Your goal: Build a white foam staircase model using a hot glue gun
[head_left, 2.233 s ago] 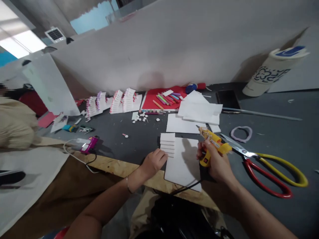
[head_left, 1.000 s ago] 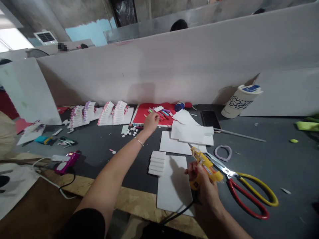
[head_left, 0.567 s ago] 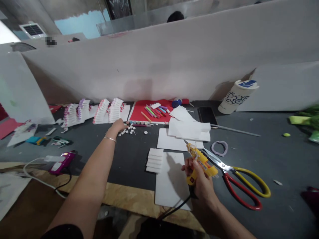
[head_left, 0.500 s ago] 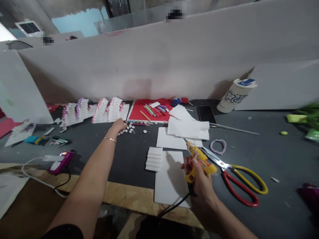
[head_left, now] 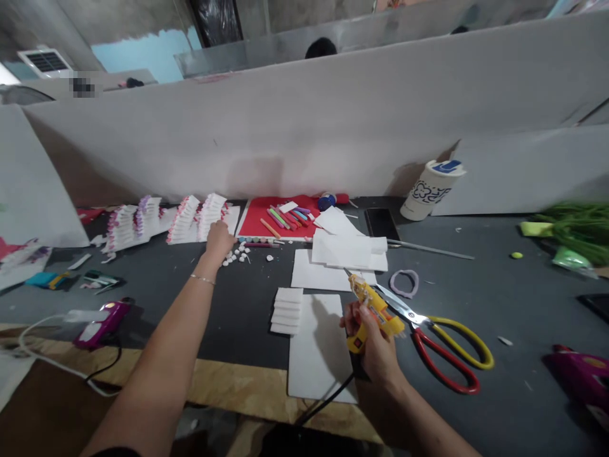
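My right hand (head_left: 377, 339) is wrapped around a yellow hot glue gun (head_left: 373, 303), its nozzle pointing up and left over white paper pieces (head_left: 349, 247). A black cord hangs from the gun. My left hand (head_left: 220, 241) is stretched far forward with its fingers curled together; whatever they hold, if anything, is hidden. It is at the near edge of folded white strips with pink and purple tips (head_left: 210, 212) and beside small white pieces (head_left: 235, 256). Below the glue gun's left side lie a white sheet (head_left: 316, 355) and a small pleated white stack (head_left: 287, 311).
Large scissors (head_left: 421, 324) with red and yellow handles lie right of the glue gun. Farther back are colored markers (head_left: 288, 217) on red sheets, a phone (head_left: 382, 224) and a white tumbler (head_left: 431, 190). A purple power strip (head_left: 102, 324) sits at left, a purple tool (head_left: 578, 381) at right.
My view has shifted slightly, so the table's things sit a little further left. My left hand has moved slightly at the folded strips. My right hand still grips the glue gun.
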Demonstrator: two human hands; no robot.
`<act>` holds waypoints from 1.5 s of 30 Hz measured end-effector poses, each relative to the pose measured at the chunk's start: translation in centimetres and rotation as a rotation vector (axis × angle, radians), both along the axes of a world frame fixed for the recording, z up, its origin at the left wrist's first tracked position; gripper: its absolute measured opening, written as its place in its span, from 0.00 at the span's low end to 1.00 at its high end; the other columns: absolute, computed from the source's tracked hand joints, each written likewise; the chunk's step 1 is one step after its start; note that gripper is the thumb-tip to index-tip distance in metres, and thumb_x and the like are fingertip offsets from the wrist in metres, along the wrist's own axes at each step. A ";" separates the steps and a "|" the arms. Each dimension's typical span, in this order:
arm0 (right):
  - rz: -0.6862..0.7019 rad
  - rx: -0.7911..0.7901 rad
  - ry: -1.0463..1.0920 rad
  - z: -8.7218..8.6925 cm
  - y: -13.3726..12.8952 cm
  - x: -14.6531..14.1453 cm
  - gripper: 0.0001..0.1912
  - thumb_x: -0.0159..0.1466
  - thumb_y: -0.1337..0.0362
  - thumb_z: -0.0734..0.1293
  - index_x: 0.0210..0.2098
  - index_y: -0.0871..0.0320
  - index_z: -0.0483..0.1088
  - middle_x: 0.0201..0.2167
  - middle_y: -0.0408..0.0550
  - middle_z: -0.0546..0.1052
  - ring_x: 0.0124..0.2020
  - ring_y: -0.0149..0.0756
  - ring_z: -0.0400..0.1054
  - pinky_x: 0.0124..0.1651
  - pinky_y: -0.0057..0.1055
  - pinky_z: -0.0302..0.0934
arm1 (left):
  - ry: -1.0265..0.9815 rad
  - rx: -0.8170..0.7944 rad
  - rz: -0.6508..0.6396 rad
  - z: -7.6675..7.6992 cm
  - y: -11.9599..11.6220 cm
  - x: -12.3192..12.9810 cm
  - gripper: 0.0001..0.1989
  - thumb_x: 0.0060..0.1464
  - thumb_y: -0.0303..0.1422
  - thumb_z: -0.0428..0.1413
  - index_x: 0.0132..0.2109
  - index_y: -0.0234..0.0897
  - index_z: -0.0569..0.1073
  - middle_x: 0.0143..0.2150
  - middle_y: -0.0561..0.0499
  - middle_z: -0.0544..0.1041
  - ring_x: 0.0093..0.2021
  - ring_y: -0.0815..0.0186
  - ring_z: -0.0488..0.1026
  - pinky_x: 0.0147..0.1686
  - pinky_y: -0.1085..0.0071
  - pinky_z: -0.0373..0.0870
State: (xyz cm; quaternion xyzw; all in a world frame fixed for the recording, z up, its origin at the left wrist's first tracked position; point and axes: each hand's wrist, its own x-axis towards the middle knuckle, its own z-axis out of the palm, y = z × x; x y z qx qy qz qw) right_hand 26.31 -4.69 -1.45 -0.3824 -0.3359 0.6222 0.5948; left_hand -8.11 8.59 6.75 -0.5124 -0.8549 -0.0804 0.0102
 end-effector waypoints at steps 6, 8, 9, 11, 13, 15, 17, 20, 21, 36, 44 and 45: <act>-0.001 0.014 0.034 0.0 0.0 -0.1 0.13 0.62 0.53 0.69 0.28 0.55 0.69 0.20 0.38 0.66 0.21 0.29 0.58 0.30 0.30 0.61 | -0.152 0.034 -0.479 -1.0 5.8 9.7 0.14 0.53 0.22 0.53 0.43 0.40 0.79 0.48 0.48 0.76 0.51 0.61 0.73 0.55 0.68 0.68; -0.009 0.021 0.037 0.0 0.1 -0.2 0.14 0.62 0.53 0.69 0.26 0.55 0.68 0.20 0.38 0.65 0.21 0.28 0.58 0.30 0.30 0.60 | -0.196 -0.002 -0.590 -2.3 8.2 12.8 0.12 0.54 0.23 0.54 0.40 0.40 0.80 0.46 0.49 0.78 0.50 0.62 0.74 0.54 0.69 0.68; -0.009 0.022 0.030 0.0 0.1 -0.2 0.15 0.62 0.53 0.69 0.25 0.55 0.68 0.19 0.38 0.65 0.21 0.29 0.58 0.30 0.30 0.60 | -0.209 -0.022 -0.619 -2.9 9.3 14.1 0.11 0.54 0.22 0.54 0.39 0.38 0.80 0.45 0.47 0.78 0.50 0.61 0.74 0.54 0.69 0.68; -0.004 0.018 0.011 -0.1 0.2 -0.1 0.17 0.63 0.52 0.68 0.24 0.55 0.67 0.18 0.38 0.64 0.22 0.30 0.59 0.31 0.30 0.61 | -0.222 -0.060 -0.642 -4.2 11.2 16.0 0.08 0.54 0.22 0.56 0.38 0.33 0.79 0.44 0.44 0.79 0.50 0.59 0.74 0.53 0.64 0.68; -0.014 0.010 0.000 -0.3 0.2 -0.1 0.17 0.63 0.51 0.68 0.25 0.55 0.67 0.19 0.39 0.65 0.22 0.30 0.60 0.29 0.30 0.60 | -0.231 -0.090 -0.650 -5.2 12.5 17.1 0.06 0.57 0.27 0.59 0.42 0.32 0.77 0.46 0.44 0.77 0.50 0.58 0.73 0.53 0.58 0.69; -0.020 0.003 0.000 -0.4 0.2 -0.2 0.16 0.63 0.51 0.68 0.27 0.55 0.68 0.20 0.40 0.67 0.22 0.30 0.61 0.26 0.29 0.58 | -0.246 -0.105 -0.652 -5.8 13.4 17.7 0.11 0.58 0.33 0.59 0.46 0.32 0.75 0.50 0.44 0.76 0.52 0.57 0.72 0.53 0.54 0.69; -0.002 0.003 -0.006 -0.4 0.1 -0.2 0.16 0.63 0.51 0.68 0.27 0.55 0.68 0.21 0.40 0.67 0.22 0.30 0.60 0.24 0.28 0.56 | -0.275 -0.104 -0.650 -6.2 13.7 17.9 0.14 0.56 0.33 0.61 0.47 0.31 0.73 0.52 0.42 0.74 0.52 0.56 0.72 0.53 0.55 0.69; 0.025 0.020 -0.024 -0.2 -0.1 -0.4 0.16 0.63 0.50 0.68 0.26 0.55 0.67 0.21 0.40 0.67 0.21 0.29 0.59 0.26 0.28 0.57 | -0.338 -0.087 -0.655 -6.3 13.5 18.1 0.20 0.47 0.27 0.65 0.48 0.29 0.72 0.50 0.37 0.75 0.51 0.54 0.73 0.50 0.62 0.69; 0.025 0.024 -0.030 -0.2 -0.1 -0.4 0.17 0.63 0.50 0.68 0.26 0.55 0.67 0.21 0.40 0.67 0.21 0.30 0.59 0.26 0.29 0.58 | -0.361 -0.080 -0.664 -6.2 13.3 18.1 0.23 0.45 0.26 0.66 0.50 0.28 0.71 0.49 0.37 0.76 0.50 0.54 0.73 0.49 0.64 0.69; 0.046 0.055 -0.115 0.2 -0.1 -0.1 0.18 0.63 0.49 0.67 0.24 0.54 0.66 0.18 0.39 0.65 0.22 0.32 0.59 0.31 0.32 0.60 | -0.393 -0.183 -0.658 -2.4 7.2 10.9 0.18 0.48 0.33 0.63 0.47 0.35 0.74 0.44 0.45 0.78 0.44 0.57 0.76 0.42 0.67 0.70; 0.062 0.052 -0.087 0.0 -0.2 -0.1 0.18 0.64 0.51 0.66 0.24 0.54 0.66 0.19 0.39 0.65 0.23 0.31 0.58 0.28 0.30 0.57 | -0.307 -0.195 -0.798 -2.2 4.0 15.1 0.14 0.54 0.39 0.59 0.46 0.41 0.77 0.50 0.47 0.78 0.53 0.56 0.72 0.54 0.65 0.63; 0.061 0.050 -0.074 -0.1 -0.2 0.0 0.17 0.64 0.51 0.66 0.24 0.54 0.66 0.19 0.39 0.66 0.23 0.31 0.58 0.28 0.30 0.56 | -0.304 -0.206 -0.823 -2.4 3.4 15.8 0.13 0.51 0.39 0.62 0.44 0.41 0.77 0.48 0.49 0.79 0.52 0.56 0.73 0.53 0.65 0.63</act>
